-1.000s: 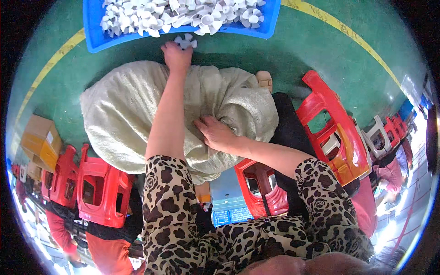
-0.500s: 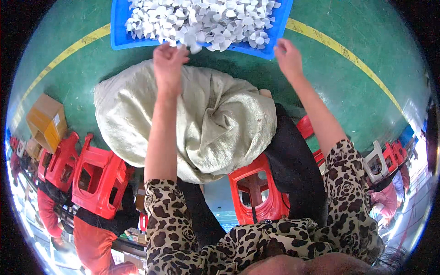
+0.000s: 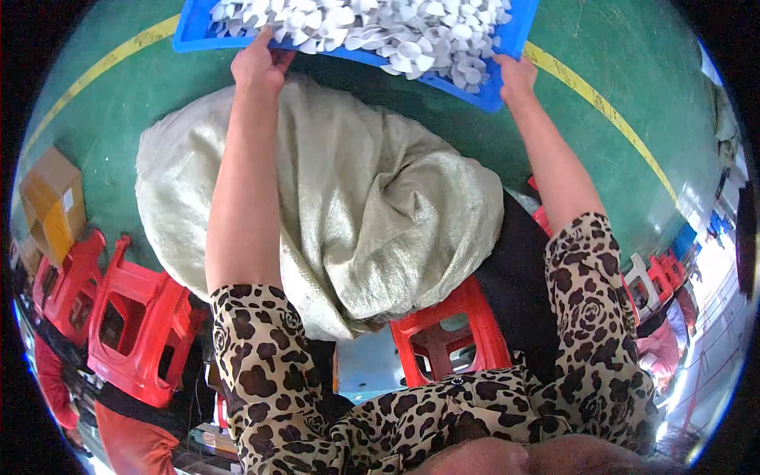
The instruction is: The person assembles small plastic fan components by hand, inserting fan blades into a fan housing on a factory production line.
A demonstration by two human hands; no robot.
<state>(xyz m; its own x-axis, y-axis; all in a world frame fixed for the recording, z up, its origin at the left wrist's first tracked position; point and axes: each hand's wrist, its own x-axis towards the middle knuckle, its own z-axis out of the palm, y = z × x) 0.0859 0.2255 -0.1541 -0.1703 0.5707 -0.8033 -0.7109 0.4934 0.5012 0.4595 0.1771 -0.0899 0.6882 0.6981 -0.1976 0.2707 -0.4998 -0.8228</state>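
Observation:
A shallow blue plastic tray, heaped with small white fan blades, is at the far side, cut off by the top of the view. My left hand is closed on its near edge, toward the left, thumb over the rim. My right hand grips the tray's right side near the corner. The tray sits slightly askew, its right corner nearer to me. Just this side of it, a bulky pale woven sack lies across my lap, between and under my forearms.
A yellow line runs across the green floor. Red plastic stools and an open cardboard box stand at the left, with people seated near them. Another red stool is by my legs. More stools and people are at the right.
Both hands have taken hold of the tray; before, the left was at loose fan blades by the near rim and the right was by the corner. The tray has turned slightly.

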